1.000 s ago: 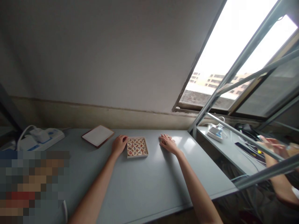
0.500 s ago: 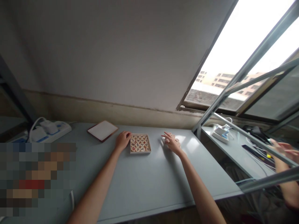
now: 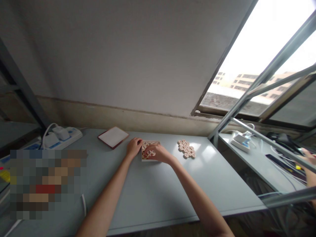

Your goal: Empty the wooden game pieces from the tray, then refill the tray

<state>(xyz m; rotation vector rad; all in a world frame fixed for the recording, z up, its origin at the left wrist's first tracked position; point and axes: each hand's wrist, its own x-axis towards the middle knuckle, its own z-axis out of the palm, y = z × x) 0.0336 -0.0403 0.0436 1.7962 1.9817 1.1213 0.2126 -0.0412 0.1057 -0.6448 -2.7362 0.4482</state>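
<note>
A small square box (image 3: pixel 151 160) of round Chinese chess pieces (image 3: pixel 144 152) stands on the table. My left hand (image 3: pixel 134 146) rests at its upper left corner, fingers curled against the edge. Over the box reaches my right hand (image 3: pixel 158 152), its fingers bent down and closed around a Chinese chess piece (image 3: pixel 149 153); the hand covers much of the box's right side. More round pieces (image 3: pixel 187 149) lie in a loose cluster on the table to the right. A flat lid with a white inner face and reddish rim (image 3: pixel 114 137) lies to the left of the box.
A power strip (image 3: pixel 71 134) with plugs sits at the table's left, near a blurred-out patch. Metal frame posts (image 3: pixel 215 138) border the right end. Beyond them another desk (image 3: pixel 256 164) holds cables, another power strip and a person's hand (image 3: pixel 309 157).
My right hand has moved left from the cluster of pieces to above the box, leaving the cluster in view. My left hand stays at the box's corner. The view has shifted slightly.
</note>
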